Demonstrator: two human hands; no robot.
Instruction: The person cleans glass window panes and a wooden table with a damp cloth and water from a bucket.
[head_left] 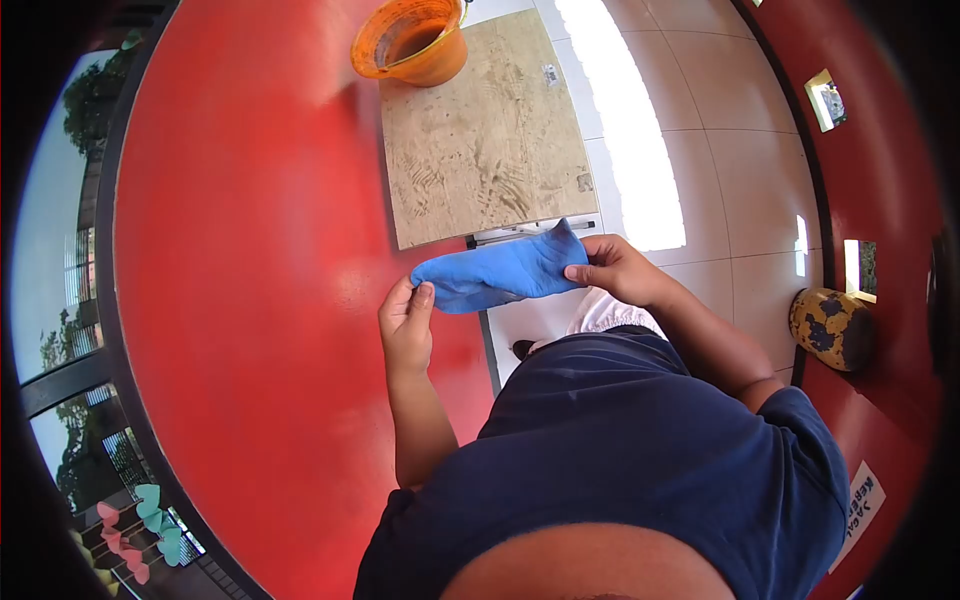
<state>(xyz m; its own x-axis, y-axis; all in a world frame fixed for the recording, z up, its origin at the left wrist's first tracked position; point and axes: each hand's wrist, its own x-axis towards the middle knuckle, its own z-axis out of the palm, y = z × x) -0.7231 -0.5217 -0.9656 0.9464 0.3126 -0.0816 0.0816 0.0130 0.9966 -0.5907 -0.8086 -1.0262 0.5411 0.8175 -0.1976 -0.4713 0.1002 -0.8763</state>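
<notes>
A folded blue cloth [500, 272] is stretched between my two hands, in front of my body. My left hand [408, 318] pinches its left end between thumb and fingers. At the cloth's right end my right hand [610, 270] grips it, thumb on top, near a corner that sticks up. Just beyond the cloth stands a small wooden table [490, 130] with a worn, stained top. An orange bucket [435, 58] sits at the table's far left corner; what is inside it cannot be made out.
A red wall [250, 250] rises close on the left, with a window [60, 250] beyond. Pale floor tiles [740, 170] lie to the right. Near the right-hand red wall is a yellow and black round object [832, 328].
</notes>
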